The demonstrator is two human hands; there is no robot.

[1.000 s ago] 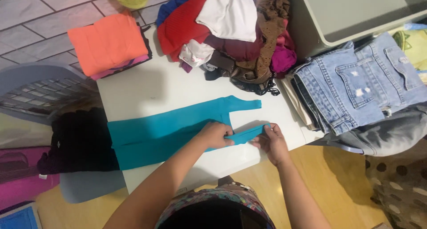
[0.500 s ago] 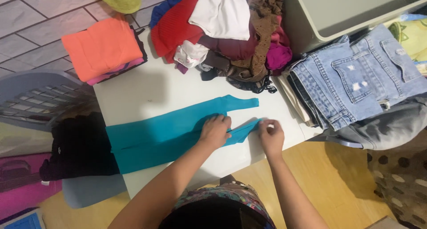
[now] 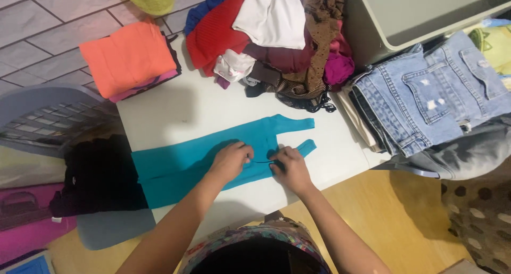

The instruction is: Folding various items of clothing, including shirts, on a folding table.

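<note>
On the white table (image 3: 175, 109), I see left hand (image 3: 230, 159) and right hand (image 3: 290, 168) pressed flat, fingers narrow, on the teal tank top (image 3: 197, 157), gripping nothing.

No packages, labels, signs, screens — none visible.

A folded orange garment (image 3: 126, 57) is stacked on a pink one at the far left corner of the white surface (image 3: 191, 111). A loose heap of clothes (image 3: 277, 34) (red, white, brown, magenta) is piled at the far edge. Folded blue jeans (image 3: 426, 98) are laid at the right, a black garment (image 3: 98, 175) at the left, beside a grey basket (image 3: 48, 117).
</note>
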